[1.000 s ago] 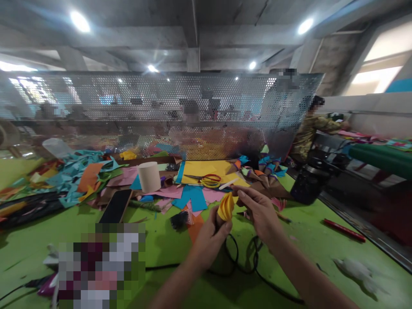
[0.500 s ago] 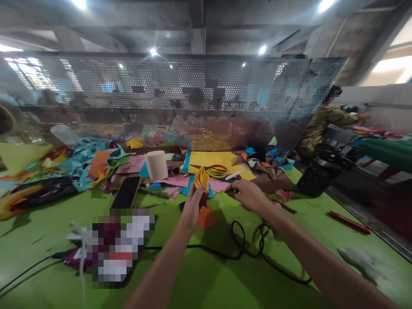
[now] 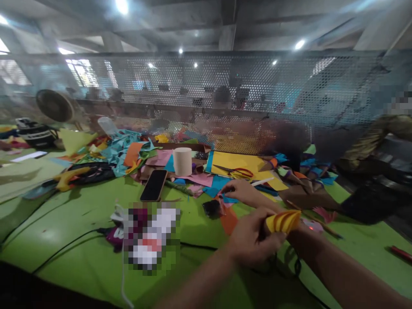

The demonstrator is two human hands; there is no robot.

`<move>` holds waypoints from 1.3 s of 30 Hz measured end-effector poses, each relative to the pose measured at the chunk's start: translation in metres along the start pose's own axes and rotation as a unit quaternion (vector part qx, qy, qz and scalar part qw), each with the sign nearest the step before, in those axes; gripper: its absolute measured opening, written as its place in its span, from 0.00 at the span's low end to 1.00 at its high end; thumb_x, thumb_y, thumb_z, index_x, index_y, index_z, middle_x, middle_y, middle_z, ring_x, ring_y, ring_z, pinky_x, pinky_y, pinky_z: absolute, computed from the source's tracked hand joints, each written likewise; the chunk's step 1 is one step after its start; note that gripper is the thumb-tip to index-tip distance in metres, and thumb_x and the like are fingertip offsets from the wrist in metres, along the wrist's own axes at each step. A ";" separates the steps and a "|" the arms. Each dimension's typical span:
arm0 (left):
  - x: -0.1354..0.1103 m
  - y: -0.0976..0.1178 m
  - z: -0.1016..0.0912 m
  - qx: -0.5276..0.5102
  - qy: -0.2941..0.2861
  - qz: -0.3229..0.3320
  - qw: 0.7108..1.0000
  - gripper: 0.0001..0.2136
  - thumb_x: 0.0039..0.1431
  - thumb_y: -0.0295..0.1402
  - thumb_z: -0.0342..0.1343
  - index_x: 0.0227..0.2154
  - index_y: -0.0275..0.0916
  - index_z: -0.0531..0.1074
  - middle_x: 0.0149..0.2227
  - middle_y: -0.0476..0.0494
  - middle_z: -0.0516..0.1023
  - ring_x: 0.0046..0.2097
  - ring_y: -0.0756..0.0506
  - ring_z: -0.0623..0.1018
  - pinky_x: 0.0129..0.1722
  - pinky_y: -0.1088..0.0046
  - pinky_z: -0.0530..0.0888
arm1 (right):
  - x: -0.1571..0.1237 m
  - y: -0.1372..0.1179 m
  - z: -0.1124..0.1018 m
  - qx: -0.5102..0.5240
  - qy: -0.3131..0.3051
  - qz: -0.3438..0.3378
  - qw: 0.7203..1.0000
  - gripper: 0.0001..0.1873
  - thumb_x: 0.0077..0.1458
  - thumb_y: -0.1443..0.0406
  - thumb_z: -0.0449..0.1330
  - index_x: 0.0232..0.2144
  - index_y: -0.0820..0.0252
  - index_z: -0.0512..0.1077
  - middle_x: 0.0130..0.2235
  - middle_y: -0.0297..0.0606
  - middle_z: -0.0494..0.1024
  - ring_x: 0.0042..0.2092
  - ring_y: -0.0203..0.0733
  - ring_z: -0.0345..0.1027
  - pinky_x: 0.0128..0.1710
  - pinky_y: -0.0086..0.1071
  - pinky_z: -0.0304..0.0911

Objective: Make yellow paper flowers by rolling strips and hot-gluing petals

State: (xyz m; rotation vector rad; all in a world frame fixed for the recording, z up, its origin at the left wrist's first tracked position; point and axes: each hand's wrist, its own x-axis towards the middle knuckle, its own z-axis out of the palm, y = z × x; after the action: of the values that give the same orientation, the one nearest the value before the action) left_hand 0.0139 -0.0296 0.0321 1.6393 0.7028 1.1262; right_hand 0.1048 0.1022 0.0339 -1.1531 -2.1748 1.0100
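My left hand [image 3: 254, 240] is closed around a ruffled piece of yellow folded paper [image 3: 283, 221], whose pleated end sticks out to the right, close to my right forearm. Beyond it, my right hand [image 3: 240, 192] reaches left over blue paper [image 3: 217, 186] with its fingers stretched and slightly apart; nothing shows in them. Just below those fingertips lie a small dark object [image 3: 212, 208] and an orange paper piece [image 3: 229, 219]. Behind the right hand, yellow-handled scissors [image 3: 241, 172] rest on yellow sheets [image 3: 254, 162].
A cream paper roll [image 3: 182, 162] stands behind a phone [image 3: 154, 185]. Paper scraps [image 3: 122, 148] heap at the back left, near a yellow glue gun [image 3: 69, 178]. A black cable [image 3: 198, 246] crosses the green table [image 3: 96, 274]. A perforated screen [image 3: 199, 86] rises behind; a person [image 3: 373, 137] is at right.
The view has turned left. My left hand has moved right and nearer with the yellow paper, now beside my right forearm. My right hand has moved left across the paper.
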 end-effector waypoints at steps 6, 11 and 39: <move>0.004 -0.016 -0.005 -0.075 0.064 -0.019 0.995 0.15 0.57 0.35 0.56 0.48 0.38 0.70 0.38 0.46 0.74 0.39 0.46 0.71 0.39 0.72 0.69 | 0.014 0.011 0.023 0.066 0.018 0.034 0.997 0.09 0.56 0.62 0.65 0.39 0.57 0.77 0.43 0.38 0.78 0.46 0.47 0.72 0.47 0.42 0.68; 0.012 -0.019 -0.009 -0.193 0.119 -0.054 0.972 0.14 0.55 0.31 0.54 0.46 0.39 0.69 0.36 0.48 0.71 0.36 0.49 0.70 0.36 0.76 0.69 | 0.016 0.015 0.011 0.120 0.052 0.057 0.990 0.14 0.63 0.60 0.57 0.50 0.56 0.71 0.53 0.42 0.73 0.47 0.44 0.71 0.46 0.42 0.70; 0.012 -0.030 -0.006 -0.131 0.063 -0.117 0.982 0.24 0.58 0.52 0.54 0.50 0.40 0.70 0.39 0.45 0.71 0.38 0.48 0.70 0.36 0.74 0.69 | -0.114 -0.019 -0.036 0.312 0.256 0.022 0.915 0.15 0.40 0.59 0.74 0.33 0.54 0.81 0.33 0.35 0.82 0.36 0.39 0.74 0.40 0.32 0.69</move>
State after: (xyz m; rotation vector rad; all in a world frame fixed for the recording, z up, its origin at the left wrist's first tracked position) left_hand 0.0153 -0.0068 0.0083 1.2379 0.7702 1.1068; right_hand 0.1810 0.0129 0.0631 -1.0027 -1.2838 1.1453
